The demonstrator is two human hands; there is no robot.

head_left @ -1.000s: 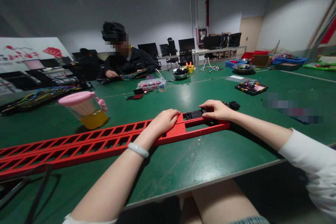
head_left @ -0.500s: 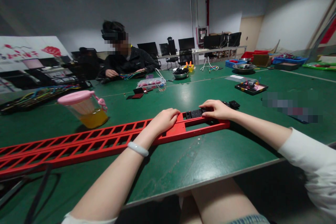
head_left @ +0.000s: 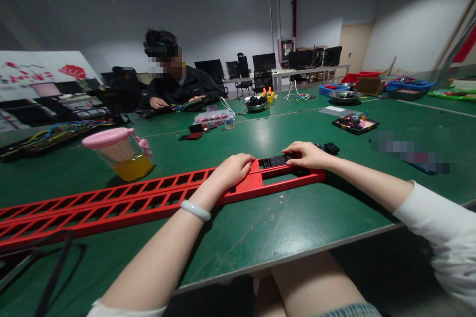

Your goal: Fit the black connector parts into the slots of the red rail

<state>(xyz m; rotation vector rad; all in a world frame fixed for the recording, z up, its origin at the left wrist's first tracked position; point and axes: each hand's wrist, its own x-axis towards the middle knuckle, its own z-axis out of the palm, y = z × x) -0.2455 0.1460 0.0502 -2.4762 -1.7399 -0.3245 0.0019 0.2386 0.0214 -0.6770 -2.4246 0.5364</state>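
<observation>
A long red metal rail (head_left: 122, 203) with several slots lies across the green table (head_left: 282, 218). My left hand (head_left: 233, 168) rests on the rail with fingers curled over its far edge. My right hand (head_left: 307, 154) presses down with bent fingers on black socket modules (head_left: 277, 160) seated in the rail's right end. More black modules (head_left: 330, 147) lie just beyond my right hand. A pale bangle sits on my left wrist.
A pink-lidded jug (head_left: 119, 153) with yellow liquid stands left of the rail. A black tray of parts (head_left: 356, 124) lies to the right, metal bowls (head_left: 256, 104) farther back. A person (head_left: 178, 84) across the table handles coloured wires. Cable bundles (head_left: 52, 136) lie at far left.
</observation>
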